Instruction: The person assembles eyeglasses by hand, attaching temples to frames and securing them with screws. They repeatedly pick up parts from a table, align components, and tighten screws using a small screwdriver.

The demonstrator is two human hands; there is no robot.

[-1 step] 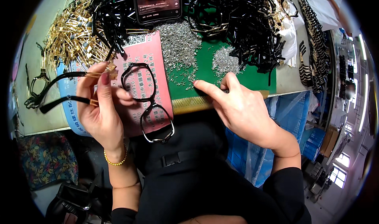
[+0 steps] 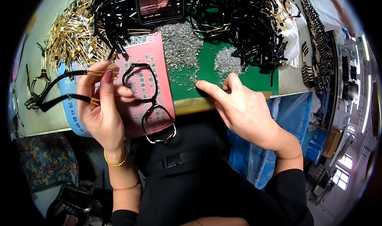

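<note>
My left hand (image 2: 102, 120) is closed on a pair of eyeglasses with a black front (image 2: 156, 100) and black-and-gold temples (image 2: 63, 75). The front hangs to the right of the fingers, over a pink printed sheet (image 2: 133, 124). The temples stick out leftward. My right hand (image 2: 250, 110) rests at the near edge of a green mat (image 2: 254, 80). Its index fingertip touches the scattered lower end of a heap of tiny silver screw-like pieces (image 2: 181, 43). The other fingers are curled in, with a small dark bit showing between them; what it is I cannot make out.
A smaller heap of silver pieces (image 2: 227, 63) lies on the mat. Behind are piles of gold temples (image 2: 73, 37) and black temples (image 2: 254, 31), with a phone (image 2: 160, 5) between. Glasses frames (image 2: 39, 82) lie far left. Blue crates (image 2: 254, 150) stand below the table edge.
The temples in my left hand have shifted slightly, the lower one rising toward the upper. The phone's picture differs. My right hand has hardly moved.
</note>
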